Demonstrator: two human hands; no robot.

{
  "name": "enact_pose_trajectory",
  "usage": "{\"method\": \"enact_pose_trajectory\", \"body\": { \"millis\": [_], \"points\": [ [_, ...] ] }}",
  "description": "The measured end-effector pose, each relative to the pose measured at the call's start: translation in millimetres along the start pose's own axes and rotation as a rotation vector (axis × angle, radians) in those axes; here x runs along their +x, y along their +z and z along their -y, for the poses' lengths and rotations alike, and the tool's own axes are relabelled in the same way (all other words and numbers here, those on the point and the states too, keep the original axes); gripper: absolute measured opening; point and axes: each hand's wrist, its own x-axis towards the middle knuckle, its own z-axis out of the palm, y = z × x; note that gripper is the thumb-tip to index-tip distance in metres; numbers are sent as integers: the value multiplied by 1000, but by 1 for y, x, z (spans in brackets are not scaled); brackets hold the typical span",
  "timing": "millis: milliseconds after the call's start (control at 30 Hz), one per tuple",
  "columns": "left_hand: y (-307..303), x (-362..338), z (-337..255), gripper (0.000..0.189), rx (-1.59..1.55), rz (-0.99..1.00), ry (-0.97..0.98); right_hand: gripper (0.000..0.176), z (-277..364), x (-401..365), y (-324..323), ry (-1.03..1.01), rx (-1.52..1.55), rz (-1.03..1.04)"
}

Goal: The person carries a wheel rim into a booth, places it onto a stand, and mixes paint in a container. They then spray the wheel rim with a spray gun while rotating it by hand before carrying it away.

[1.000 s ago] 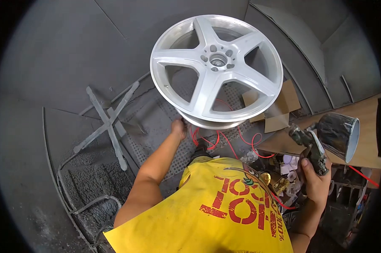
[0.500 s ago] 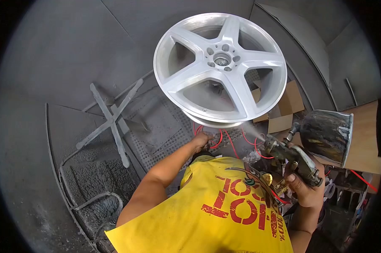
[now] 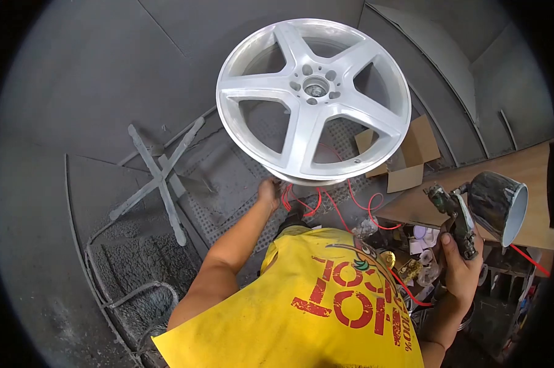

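A silver five-spoke alloy wheel [image 3: 314, 98] sits raised at top centre, its face tilted toward me. My left hand [image 3: 268, 191] reaches under its lower left rim and touches the underside; what the fingers hold there is hidden. My right hand [image 3: 461, 270] grips the handle of a paint-crusted spray gun [image 3: 455, 218] at the right. The gun's cup [image 3: 500, 205] points to the right, and the nozzle is turned away from the wheel.
A grey metal cross stand [image 3: 157, 178] lies on the dusty grated floor at the left. Red hose [image 3: 326, 199] loops under the wheel. An open cardboard box [image 3: 412, 156] and a wooden board [image 3: 522, 178] are at the right, with clutter below them.
The spray gun was aimed at the wheel's lower rim with mist showing; now it is pulled back and upright. The wheel has turned. My left hand shifted left under the rim.
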Motion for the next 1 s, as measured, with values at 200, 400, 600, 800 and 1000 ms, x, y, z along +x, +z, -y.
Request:
{"method": "enact_pose_trajectory", "body": {
  "millis": [200, 400, 600, 800, 1000],
  "points": [
    [22, -1, 35, 23, -81, -10, -106, 62, 16, -5, 10, -45, 161, 197],
    [59, -23, 58, 34, -122, 32, -110, 69, 30, -6, 8, 59, 221, 442],
    [66, -21, 80, 34, -45, 96, -185, 61, 9, -10, 9, 26, 201, 350],
    [50, -24, 93, 36, 207, 281, -243, 35, -28, -7, -17, -51, 248, 194],
    [-71, -97, 116, 39, 705, 179, -465, 23, -84, 12, -57, -46, 255, 71]
  ]
}}
